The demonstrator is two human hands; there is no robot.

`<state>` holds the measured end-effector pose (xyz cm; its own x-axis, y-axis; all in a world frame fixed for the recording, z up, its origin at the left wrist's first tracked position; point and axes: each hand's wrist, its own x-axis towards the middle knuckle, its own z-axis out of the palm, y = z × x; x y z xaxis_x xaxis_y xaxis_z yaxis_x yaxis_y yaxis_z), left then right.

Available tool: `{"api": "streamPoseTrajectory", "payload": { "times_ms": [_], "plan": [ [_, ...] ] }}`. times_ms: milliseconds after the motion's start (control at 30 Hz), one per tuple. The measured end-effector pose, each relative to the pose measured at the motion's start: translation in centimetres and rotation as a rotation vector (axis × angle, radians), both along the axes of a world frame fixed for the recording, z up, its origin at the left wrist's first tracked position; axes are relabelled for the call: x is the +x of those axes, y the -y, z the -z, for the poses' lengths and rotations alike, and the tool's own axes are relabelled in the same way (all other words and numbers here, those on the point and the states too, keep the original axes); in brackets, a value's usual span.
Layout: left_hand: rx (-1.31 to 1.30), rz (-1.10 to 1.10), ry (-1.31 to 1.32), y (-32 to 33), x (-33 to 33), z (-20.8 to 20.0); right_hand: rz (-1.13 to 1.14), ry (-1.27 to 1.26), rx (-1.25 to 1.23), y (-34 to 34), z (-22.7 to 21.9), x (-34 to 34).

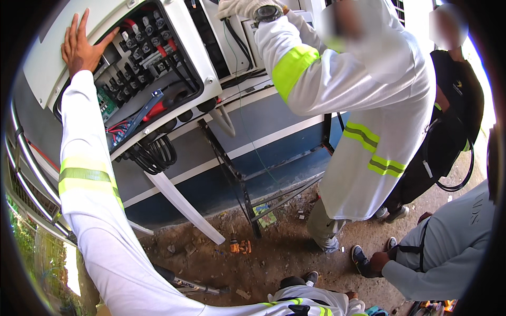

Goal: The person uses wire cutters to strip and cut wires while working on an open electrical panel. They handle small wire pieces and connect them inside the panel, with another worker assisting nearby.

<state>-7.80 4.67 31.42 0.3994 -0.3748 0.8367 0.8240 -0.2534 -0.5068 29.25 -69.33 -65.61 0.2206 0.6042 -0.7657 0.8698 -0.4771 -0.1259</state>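
Note:
My left hand (84, 46) lies spread with its palm against the white cover (50, 68) of an electrical cabinet, thumb reaching to the opening's rim. Inside the opening are a terminal block (139, 47) with rows of metal lugs, red and black cables, and a green circuit board (107, 104). A blue metal strip (145, 114) slants across the lower edge beside a red-and-black object (155, 110), perhaps a tool handle. At the bottom, beside my body, my right hand (351, 295) hangs low; it shows small and its fingers cannot be made out.
To the right, a person in a white reflective shirt (363, 100) raises gloved hands (245, 8) at a neighbouring cabinet. Two more people stand farther right, one with a black cable (464, 179). An orange power tool (241, 246) lies on the dirt floor near a metal frame (232, 168) and white trunking (184, 208).

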Motion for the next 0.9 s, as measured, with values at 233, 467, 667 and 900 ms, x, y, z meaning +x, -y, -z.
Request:
{"api": "streamPoseTrajectory", "payload": {
  "times_ms": [233, 467, 667, 900],
  "plan": [
    [-0.017, 0.011, 0.004, 0.0, 0.0, 0.0, 0.024, -0.01, -0.015, -0.9, -1.6, 0.2],
    [-0.02, 0.007, 0.007, 0.1, 0.1, 0.1, 0.043, -0.019, -0.024, -0.9, -2.1, 0.4],
    [-0.042, -0.005, 0.017, 0.3, 0.2, 0.1, 0.081, 0.01, -0.088, -1.0, -2.9, 0.1],
    [-0.049, -0.008, 0.009, 0.1, -0.1, -0.1, 0.081, -0.049, 0.043, -1.1, -4.4, -0.1]
  ]
}}
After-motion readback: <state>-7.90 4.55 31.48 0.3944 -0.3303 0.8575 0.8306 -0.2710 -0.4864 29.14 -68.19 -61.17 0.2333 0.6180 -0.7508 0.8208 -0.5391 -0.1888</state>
